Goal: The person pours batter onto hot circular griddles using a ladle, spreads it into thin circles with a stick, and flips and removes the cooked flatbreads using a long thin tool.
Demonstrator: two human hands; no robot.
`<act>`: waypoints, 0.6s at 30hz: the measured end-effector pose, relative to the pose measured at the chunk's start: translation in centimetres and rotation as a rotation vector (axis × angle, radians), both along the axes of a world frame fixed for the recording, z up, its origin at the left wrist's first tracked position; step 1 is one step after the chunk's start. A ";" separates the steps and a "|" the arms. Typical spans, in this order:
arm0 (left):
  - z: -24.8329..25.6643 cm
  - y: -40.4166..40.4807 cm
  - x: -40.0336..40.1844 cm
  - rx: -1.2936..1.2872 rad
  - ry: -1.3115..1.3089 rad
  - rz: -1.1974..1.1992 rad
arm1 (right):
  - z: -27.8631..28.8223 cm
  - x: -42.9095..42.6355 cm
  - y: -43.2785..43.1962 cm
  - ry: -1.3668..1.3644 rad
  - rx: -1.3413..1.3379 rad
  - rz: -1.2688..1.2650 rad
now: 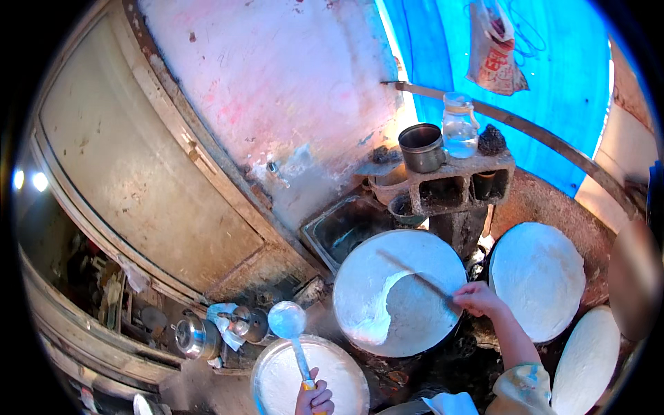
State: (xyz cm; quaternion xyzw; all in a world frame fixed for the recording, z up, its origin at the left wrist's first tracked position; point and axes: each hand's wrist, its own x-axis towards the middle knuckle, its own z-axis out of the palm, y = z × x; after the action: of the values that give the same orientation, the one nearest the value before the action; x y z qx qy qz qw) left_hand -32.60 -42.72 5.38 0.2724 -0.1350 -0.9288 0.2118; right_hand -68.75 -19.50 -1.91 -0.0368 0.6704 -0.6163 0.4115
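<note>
My left hand (pixel 314 397) grips the handle of a ladle (pixel 288 320) coated in white batter. The ladle is held up over a wide round pan (pixel 362 363) of white batter. My right hand (pixel 474 299) holds one end of a thin wooden stick (pixel 415 275), which blurs with motion. The stick reaches across a large round griddle (pixel 425 306). White batter (pixel 358 311) covers the griddle's left and upper part, with a brighter, wet-looking curved edge. The duller surface lies on the right and lower side.
Two round white flatbreads (pixel 537 280) (pixel 589 358) lie at the right. A concrete block (pixel 461 179) behind the griddle carries a metal mug (pixel 423 148) and a glass jar (pixel 460 127). Metal kettles (pixel 196 337) stand at left, beside a wooden door (pixel 145 145). A plastic bag (pixel 497 57) hangs above.
</note>
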 end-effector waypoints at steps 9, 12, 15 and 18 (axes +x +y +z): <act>-2.0 -3.3 7.1 0.046 0.044 -0.153 | -3.0 16.9 -9.0 0.007 -0.072 0.173; -3.6 -4.6 9.8 0.076 0.100 -0.208 | -1.1 25.0 -17.1 0.025 -0.291 -0.016; -4.7 -5.7 11.7 0.155 0.162 -0.246 | -4.5 30.9 -21.6 -0.329 -0.412 -0.316; -3.5 -6.0 13.9 0.293 0.025 -0.087 | -9.9 34.1 -18.4 -0.514 -0.494 -0.385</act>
State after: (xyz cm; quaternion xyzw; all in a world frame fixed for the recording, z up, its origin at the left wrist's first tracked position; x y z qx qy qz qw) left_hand -18.75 -48.75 1.84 0.2827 -0.0069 -0.9502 0.1310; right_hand -34.65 -37.87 -11.80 0.1467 0.3720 -0.8138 0.4217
